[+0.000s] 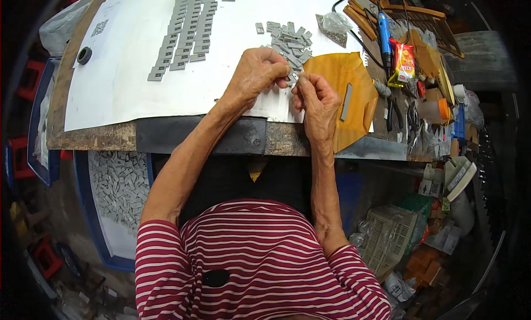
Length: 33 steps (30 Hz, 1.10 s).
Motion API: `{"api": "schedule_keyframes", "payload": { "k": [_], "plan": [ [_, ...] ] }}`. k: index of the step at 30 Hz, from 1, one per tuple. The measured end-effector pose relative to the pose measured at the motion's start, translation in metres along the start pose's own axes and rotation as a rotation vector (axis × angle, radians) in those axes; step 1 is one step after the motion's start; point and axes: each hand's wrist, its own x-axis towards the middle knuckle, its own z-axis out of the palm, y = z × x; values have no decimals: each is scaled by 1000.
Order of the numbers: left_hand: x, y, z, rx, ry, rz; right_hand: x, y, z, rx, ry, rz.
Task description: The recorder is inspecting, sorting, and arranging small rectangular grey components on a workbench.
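Observation:
A small grey rectangular part with a dark spot in it is pinched between my two hands, above the white sheet. My left hand has thumb and fingers closed at its left end. From the other side, my right hand grips it with thumb and forefinger. Just beyond my fingers lies a loose pile of similar grey parts. Farther left, several long overlapping columns of these parts are laid out, each piece showing a dark mark.
Yellow-brown paper with a grey strip lies to the right. Behind it are a bag of small dark pieces, a blue electric screwdriver and a red packet. A black ring sits left. Below, a blue-edged bin holds many grey parts.

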Motion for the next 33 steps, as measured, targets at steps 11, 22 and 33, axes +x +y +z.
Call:
{"api": "schedule_keyframes", "payload": {
  "k": [11,22,33],
  "plan": [
    [-2,1,3,162,47,64,-2,1,1,-178,-25,-76],
    [0,-1,3,220,40,85,-3,1,1,-325,-19,-117],
    [0,-3,2,238,14,77,-4,3,0,-410,-30,-193]
  ]
}}
